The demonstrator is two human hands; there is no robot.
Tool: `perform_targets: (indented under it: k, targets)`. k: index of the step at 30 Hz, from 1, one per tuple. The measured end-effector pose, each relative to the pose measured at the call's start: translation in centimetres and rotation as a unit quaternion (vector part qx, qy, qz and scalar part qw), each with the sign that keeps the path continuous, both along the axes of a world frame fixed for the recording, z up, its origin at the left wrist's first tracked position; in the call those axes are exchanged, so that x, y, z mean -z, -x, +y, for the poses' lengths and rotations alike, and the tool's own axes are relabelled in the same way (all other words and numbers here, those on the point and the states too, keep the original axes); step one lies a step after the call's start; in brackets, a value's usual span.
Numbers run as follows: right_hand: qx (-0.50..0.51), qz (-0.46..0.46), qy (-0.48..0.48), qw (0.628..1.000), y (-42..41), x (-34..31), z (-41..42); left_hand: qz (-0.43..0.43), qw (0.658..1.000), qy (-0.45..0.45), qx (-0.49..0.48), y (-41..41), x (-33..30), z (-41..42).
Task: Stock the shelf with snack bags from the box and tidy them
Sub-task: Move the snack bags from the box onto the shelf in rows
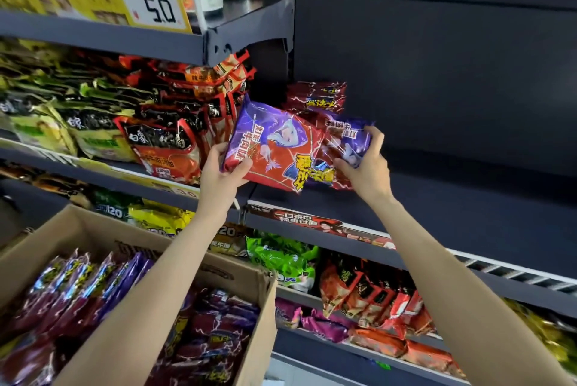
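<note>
Dark shelf (pixel 437 195), "5.0" price tag (pixel 156 9); hands (pixel 223 173) (pixel 365 164) each gripping red-purple snack bags (pixel 274 148).

Dark blue-grey metal shop shelving (pixel 103 37) with matching flat back panel (pixel 437 57), yellow handwritten price card (pixel 150 9) above, evenly lit.

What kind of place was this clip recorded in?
Most likely a shop's snack aisle. Dark shelves hold rows of packaged food, a price tag reads 5.0, and an open box of snack bags sits below. The left hand and right hand each hold a bag.
</note>
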State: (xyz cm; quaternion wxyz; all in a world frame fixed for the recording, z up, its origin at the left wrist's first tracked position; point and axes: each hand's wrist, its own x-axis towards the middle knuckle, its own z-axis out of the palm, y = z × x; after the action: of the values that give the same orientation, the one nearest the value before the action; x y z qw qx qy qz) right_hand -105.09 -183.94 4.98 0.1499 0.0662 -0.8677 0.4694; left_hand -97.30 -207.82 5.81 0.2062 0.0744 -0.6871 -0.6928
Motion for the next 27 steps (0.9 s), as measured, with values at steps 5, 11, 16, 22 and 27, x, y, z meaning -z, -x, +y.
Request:
perform_targets:
  k: [5, 11, 16, 22, 27]
  targets:
    - [-0.001, 0.0, 0.023, 1.0, -0.5, -0.9, -0.2, 0.0, 1.0, -0.015, -0.011, -0.4, -0.2, -0.3]
    - [-0.047, 0.034, -0.144, 0.988, -0.1, -6.3, 4.4, 0.003, 1.0, -0.012, -0.014, -1.5, -0.5, -1.0]
    - [-0.16, 0.208, -0.464, 0.846, 0.2, -9.0, 4.4, 0.004, 1.0, -0.013, -0.022, -2.3, -1.0, -1.2]
    - [-0.226, 0.291, -0.642, 0.672, 1.6, -9.0, -1.3, 0.004, 0.999, -0.001, -0.046, -2.5, -1.6, -0.8]
    - [-0.16, 0.293, -0.568, 0.752, 3.2, -5.3, -2.4, -0.006, 0.997, -0.036, -0.07, -3.0, -1.1, -0.5]
